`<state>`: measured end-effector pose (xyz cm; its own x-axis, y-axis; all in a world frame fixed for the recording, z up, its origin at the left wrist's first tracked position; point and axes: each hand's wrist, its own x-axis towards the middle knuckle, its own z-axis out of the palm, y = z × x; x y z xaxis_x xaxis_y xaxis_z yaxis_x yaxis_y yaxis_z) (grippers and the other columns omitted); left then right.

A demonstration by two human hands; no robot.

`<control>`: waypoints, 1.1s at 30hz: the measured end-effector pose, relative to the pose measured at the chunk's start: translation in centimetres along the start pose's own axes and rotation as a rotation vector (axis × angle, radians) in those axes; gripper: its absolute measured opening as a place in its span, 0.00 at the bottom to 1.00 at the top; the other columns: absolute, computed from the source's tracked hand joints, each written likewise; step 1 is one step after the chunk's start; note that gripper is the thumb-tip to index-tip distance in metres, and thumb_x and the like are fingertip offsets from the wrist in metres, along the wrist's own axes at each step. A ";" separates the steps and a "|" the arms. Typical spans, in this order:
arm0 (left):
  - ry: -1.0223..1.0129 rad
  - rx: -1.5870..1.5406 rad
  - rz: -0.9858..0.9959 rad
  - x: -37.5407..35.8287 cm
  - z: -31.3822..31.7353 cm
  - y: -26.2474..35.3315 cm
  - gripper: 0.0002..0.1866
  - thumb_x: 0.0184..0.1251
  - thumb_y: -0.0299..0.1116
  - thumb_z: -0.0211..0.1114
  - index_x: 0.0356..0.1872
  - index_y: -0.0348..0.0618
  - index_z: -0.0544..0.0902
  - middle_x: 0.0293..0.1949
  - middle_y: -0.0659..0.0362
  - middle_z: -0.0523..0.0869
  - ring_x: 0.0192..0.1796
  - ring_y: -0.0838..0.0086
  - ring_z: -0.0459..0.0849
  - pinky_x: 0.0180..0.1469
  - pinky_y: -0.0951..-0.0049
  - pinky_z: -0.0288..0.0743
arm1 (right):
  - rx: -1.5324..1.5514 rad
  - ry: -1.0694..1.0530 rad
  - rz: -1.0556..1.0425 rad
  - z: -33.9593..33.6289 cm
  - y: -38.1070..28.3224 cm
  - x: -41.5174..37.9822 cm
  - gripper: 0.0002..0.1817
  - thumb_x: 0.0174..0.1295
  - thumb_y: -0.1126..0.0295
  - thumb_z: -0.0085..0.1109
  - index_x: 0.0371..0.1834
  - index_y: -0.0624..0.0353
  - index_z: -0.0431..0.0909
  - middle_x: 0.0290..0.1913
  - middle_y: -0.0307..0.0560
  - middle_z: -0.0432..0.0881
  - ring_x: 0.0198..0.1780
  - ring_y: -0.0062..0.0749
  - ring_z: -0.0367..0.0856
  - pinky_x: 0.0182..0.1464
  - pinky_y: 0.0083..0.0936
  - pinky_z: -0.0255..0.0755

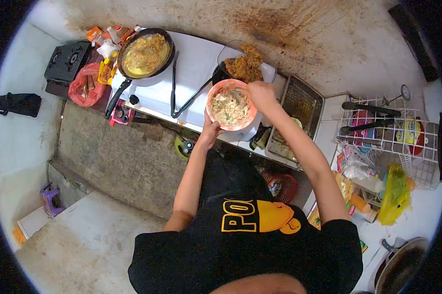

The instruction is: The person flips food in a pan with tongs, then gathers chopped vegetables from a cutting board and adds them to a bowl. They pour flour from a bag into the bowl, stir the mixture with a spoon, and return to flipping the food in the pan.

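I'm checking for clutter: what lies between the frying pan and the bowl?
In the head view, spread black tongs lie on the white surface between the pan and bowl.

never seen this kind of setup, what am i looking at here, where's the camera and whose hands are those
There is no robot here: these are a person's own bare hands. The single picture comes from a camera worn on that person's head, looking forward and down, so their black shirt fills the bottom.

The left hand holds a bowl of pale, lumpy mixture. The right hand is closed at the bowl's far-right rim; whatever it may grip is hidden.

On the white surface beyond are a frying pan with food in yellowish liquid, what look like black tongs, and browned food pieces in a clear container.
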<state>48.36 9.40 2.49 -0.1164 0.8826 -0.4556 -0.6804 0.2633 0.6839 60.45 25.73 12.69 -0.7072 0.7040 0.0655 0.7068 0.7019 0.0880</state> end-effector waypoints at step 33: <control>0.130 -0.207 0.156 -1.0 2.6 -0.6 0.44 0.52 0.13 0.39 0.69 0.63 0.37 0.65 0.47 0.58 0.57 0.54 0.75 0.46 0.61 0.82 | -0.109 -0.496 0.030 3.4 -1.4 -2.9 0.06 0.50 0.71 0.55 0.27 0.53 0.83 0.31 0.48 0.84 0.34 0.33 0.85 0.30 0.32 0.77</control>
<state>50.80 9.41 3.99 -0.3144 0.8452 -0.4322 -0.7784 0.0311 0.6270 61.58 23.06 8.94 -0.5751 0.7091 -0.4080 0.7025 0.6836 0.1980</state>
